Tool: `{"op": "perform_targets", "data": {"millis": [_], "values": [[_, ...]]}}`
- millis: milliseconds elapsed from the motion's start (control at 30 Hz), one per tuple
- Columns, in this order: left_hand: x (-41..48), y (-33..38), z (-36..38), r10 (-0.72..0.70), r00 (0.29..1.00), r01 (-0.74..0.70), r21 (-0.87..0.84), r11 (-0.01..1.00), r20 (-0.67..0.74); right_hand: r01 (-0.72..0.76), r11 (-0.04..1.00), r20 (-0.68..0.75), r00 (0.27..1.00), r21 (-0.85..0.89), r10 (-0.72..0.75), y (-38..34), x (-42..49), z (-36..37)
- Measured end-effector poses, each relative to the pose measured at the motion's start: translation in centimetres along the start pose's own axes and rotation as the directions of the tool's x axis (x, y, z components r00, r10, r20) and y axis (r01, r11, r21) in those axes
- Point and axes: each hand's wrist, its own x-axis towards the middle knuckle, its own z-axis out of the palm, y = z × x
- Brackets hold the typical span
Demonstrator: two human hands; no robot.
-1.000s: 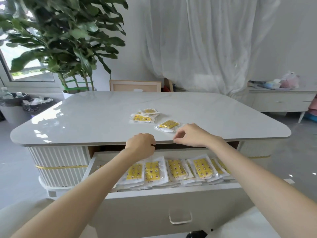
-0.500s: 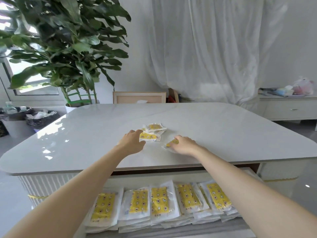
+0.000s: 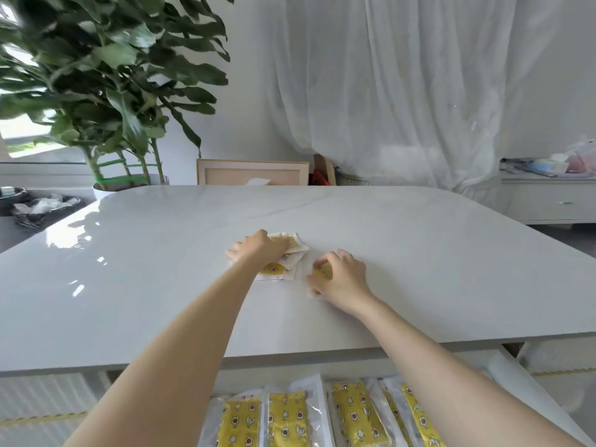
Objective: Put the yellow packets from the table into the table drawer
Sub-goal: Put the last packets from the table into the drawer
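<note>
Yellow packets (image 3: 287, 417) with star prints in clear wrap; pale grey table (image 3: 419, 253); green plant (image 3: 96, 75); white curtain (image 3: 387, 91).
</note>
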Motion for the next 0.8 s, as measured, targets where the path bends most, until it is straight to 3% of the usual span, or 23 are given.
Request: {"op": "perform_targets", "data": {"millis": [133,333,567,700,800], "values": [[0.5,0.2,0.7,-0.004,0.998,0.002,-0.027,1.000,-0.070,-0.016,1.000,-0.097,0.995,-0.023,0.013,0.6,1.0,0.5],[1.2,-0.2,-0.1,-0.017,0.996,0.027,-0.123,0.992,0.085,-0.197,0.962,-0.249,0.957,-0.189,0.147,-0.2,0.3,0.8],[0.9,-0.5,-0.8,0.061,0.993,-0.051,-0.100,0.994,0.105,-0.293,0.924,-0.230,0.944,-0.247,0.238,-1.0,0.0,0.5],[-1.0,-0.2,-1.0,0.196,0.974,-0.198,-0.005,0.980,-0.114,-0.288,0.947,-0.172,0.949,-0.142,0.263,-1.2,-0.1,-0.1],[-1.8,0.1,-1.8,0.247,0.950,-0.283,-0.190,0.940,-0.191,-0.316,0.944,-0.146,0.934,0.094,0.327,-1.0,-0.3,-0.9]]}}
